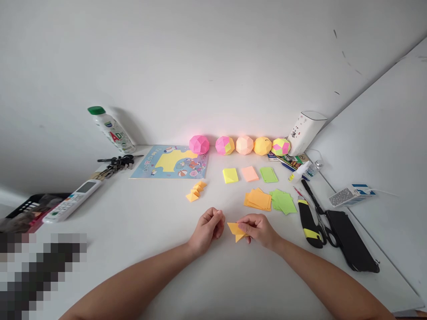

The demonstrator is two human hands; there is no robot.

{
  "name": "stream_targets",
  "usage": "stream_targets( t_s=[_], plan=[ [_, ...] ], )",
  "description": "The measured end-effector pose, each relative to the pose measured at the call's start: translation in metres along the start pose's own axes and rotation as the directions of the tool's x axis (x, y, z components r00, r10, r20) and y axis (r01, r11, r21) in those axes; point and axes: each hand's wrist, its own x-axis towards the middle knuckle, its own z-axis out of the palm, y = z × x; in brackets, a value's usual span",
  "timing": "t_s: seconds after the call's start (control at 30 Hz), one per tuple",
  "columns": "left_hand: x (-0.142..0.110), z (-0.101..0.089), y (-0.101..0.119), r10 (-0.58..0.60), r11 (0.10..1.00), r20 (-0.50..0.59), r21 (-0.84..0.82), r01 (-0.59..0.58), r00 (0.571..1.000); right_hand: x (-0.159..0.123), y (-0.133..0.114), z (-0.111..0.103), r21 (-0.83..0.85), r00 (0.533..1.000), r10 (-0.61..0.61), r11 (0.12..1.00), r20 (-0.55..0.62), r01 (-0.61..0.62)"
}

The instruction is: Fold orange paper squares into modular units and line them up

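Observation:
Between the thumb and fingers of my right hand is a folded orange paper piece with pointed corners. My left hand is just to the left, fingers curled in and thumb against them, with nothing showing in it and not touching the paper. Beyond it lies a short row of folded orange paper units. Past my right hand are loose orange paper squares and green paper squares. Farther back sit small stacks of yellow notes, peach notes and green notes.
Several faceted paper balls line the wall, beside a blue illustrated sheet. At the right lie a cutter, scissors, a glue bottle and a black phone. A remote, keys and white bottle stand left.

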Motion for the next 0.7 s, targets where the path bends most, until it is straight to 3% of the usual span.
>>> stream_targets(
  t_s=[0.23, 0.47, 0.7],
  plan=[
    [-0.0028, 0.0029, -0.0014, -0.030, 0.979, 0.178, 0.204, -0.007, 0.984, -0.0009, 0.0034, 0.0017, -0.080, 0.999, -0.028, 0.996, 0.038, 0.031],
    [-0.0041, 0.0042, 0.0023, -0.044, 0.972, 0.064, 0.235, 0.028, 0.997, -0.0014, 0.0008, 0.0036, -0.063, 0.999, -0.034, 0.997, -0.002, 0.033],
    [-0.0060, 0.0064, 0.0030, -0.016, 0.952, 0.148, 0.304, -0.030, 0.989, -0.0027, -0.0006, 0.0046, -0.122, 0.998, -0.062, 0.990, 0.019, 0.064]
  ],
)
